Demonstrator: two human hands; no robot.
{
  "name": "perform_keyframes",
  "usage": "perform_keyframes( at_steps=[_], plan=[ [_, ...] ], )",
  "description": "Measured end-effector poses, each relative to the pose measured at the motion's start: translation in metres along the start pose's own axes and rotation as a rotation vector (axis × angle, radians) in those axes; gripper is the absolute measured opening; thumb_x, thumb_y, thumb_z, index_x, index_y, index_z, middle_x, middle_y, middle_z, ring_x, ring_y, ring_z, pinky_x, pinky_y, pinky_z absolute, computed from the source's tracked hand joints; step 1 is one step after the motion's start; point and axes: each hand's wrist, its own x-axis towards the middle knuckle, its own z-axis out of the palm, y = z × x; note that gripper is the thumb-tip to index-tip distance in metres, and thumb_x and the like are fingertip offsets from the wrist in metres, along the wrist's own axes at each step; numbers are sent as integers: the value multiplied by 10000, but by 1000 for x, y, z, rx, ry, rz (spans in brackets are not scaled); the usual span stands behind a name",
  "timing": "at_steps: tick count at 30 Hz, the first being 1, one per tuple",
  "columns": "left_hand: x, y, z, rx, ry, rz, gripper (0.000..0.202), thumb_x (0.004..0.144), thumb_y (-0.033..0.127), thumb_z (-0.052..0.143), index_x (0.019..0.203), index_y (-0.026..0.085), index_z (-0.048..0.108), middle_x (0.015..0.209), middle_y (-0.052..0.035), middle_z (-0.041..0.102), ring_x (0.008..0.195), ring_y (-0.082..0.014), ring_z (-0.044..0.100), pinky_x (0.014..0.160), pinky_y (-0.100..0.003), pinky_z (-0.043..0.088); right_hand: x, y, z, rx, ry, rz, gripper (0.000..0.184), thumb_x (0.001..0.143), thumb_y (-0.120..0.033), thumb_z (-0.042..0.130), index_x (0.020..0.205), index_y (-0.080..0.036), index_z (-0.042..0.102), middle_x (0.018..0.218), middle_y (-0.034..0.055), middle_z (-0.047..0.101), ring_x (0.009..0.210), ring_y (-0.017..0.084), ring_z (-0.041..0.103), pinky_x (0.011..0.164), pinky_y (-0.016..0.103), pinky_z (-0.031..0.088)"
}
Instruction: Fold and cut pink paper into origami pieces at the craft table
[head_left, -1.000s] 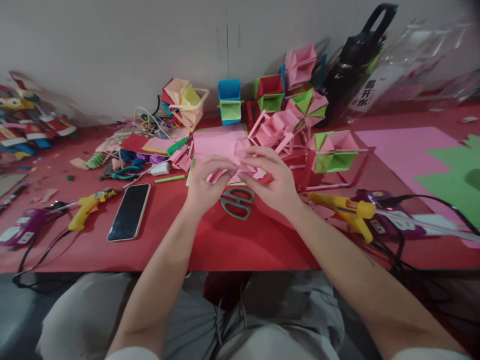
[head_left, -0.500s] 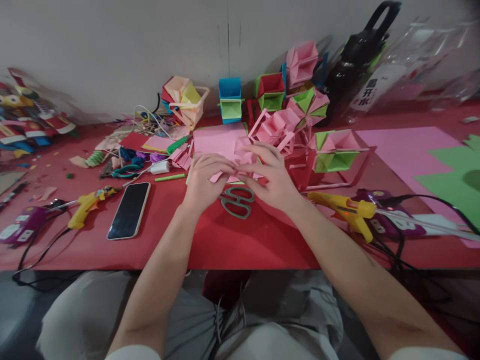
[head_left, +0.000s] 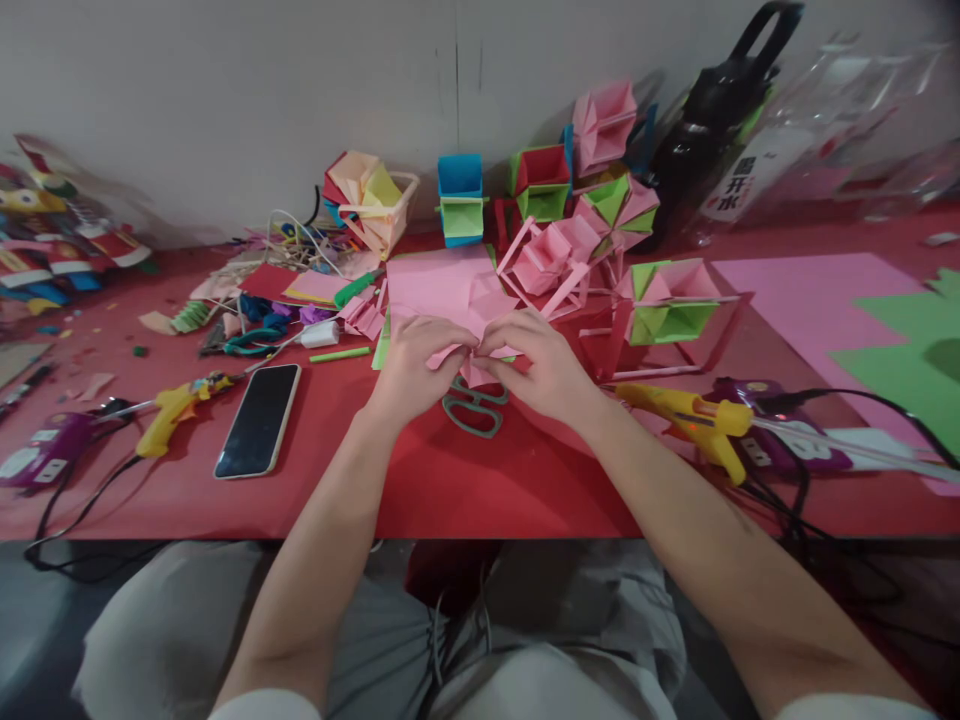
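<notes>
My left hand (head_left: pixel 414 366) and my right hand (head_left: pixel 541 368) meet over the middle of the red table (head_left: pixel 465 480). Both pinch a folded pink paper piece (head_left: pixel 474 352) between their fingertips, just above a pair of grey-green scissors (head_left: pixel 472 402). A flat pink sheet (head_left: pixel 439 282) lies right behind the hands. Folded paper boxes in pink, green, red and blue (head_left: pixel 585 215) stand further back.
A phone (head_left: pixel 259 420) lies left of my hands. Yellow glue guns sit at the left (head_left: pixel 176 408) and right (head_left: pixel 694 420), with cords trailing off the front edge. A black jug (head_left: pixel 709 120), big pink (head_left: pixel 810 300) and green (head_left: pixel 911 350) sheets are on the right.
Both hands have drawn slightly nearer to me and closed together, fingertips now pinching the pink paper more tightly over the scissors.
</notes>
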Motion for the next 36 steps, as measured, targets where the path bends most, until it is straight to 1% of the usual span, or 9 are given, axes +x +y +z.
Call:
perform_keyframes(
  at_steps=[8, 11, 14, 18, 22, 27, 33, 34, 36],
  plan=[
    [1, -4, -1, -48, -46, 2, 183, 901, 174, 604, 895, 254, 768, 907, -28, 788, 912, -209, 708, 933, -386, 488, 0, 1, 0, 55, -75, 31, 84, 960, -188, 580, 888, -227, 595, 928, 47, 665, 899, 222, 597, 837, 380, 455],
    [1, -6, 0, -73, -12, 9, 178, 911, 190, 611, 909, 253, 777, 915, -32, 792, 906, -207, 712, 911, -380, 503, 0, 2, 0, 73, -67, 37, 94, 994, -238, 558, 904, -227, 585, 907, 42, 652, 886, 210, 593, 819, 359, 457],
    [0, -6, 0, -84, 18, -15, 176, 920, 225, 616, 936, 267, 787, 931, -35, 796, 916, -214, 716, 909, -387, 515, 1, 1, 0, 104, -50, 61, 169, 1035, -320, 497, 920, -229, 581, 896, 43, 651, 876, 205, 597, 821, 355, 462],
    [0, -5, 1, -87, 20, -3, 188, 921, 226, 612, 963, 273, 789, 919, -33, 800, 896, -214, 722, 907, -394, 519, 1, -2, -1, 113, -55, 91, 230, 1022, -436, 524, 920, -232, 559, 891, 41, 641, 855, 199, 584, 802, 345, 460],
    [0, -1, 1, -72, 19, 22, 173, 922, 221, 626, 976, 260, 785, 921, -29, 802, 873, -202, 724, 902, -382, 515, 0, -3, -2, 123, -70, 76, 238, 1029, -424, 513, 887, -233, 526, 839, 22, 592, 794, 180, 552, 752, 326, 447],
    [-2, 5, 2, -54, 23, -57, 189, 901, 221, 665, 1051, 259, 773, 956, -36, 800, 909, -201, 724, 957, -385, 509, 0, -5, -1, 174, -65, 115, 276, 1041, -432, 468, 848, -237, 491, 780, 10, 553, 733, 172, 522, 696, 318, 440],
    [-2, 8, 1, -213, -1, -138, 198, 886, 226, 679, 1063, 228, 767, 945, -51, 794, 905, -199, 730, 945, -370, 546, 0, -4, -2, 241, -101, 246, 357, 1041, -509, 444, 830, -231, 523, 724, -3, 552, 684, 159, 515, 632, 299, 435],
    [-1, 8, 1, -232, -1, -149, 194, 888, 231, 678, 1059, 224, 770, 951, -54, 795, 904, -198, 733, 935, -363, 554, 1, -3, -2, 257, -86, 270, 369, 1040, -520, 442, 836, -229, 541, 737, 0, 570, 693, 159, 532, 643, 299, 447],
    [0, 7, 0, -247, 1, -165, 185, 898, 237, 665, 1043, 211, 777, 984, -68, 798, 922, -203, 737, 917, -353, 567, 2, -2, -3, 303, -6, 307, 384, 1040, -528, 437, 858, -224, 583, 806, 16, 624, 756, 164, 587, 704, 306, 481]
  ],
)
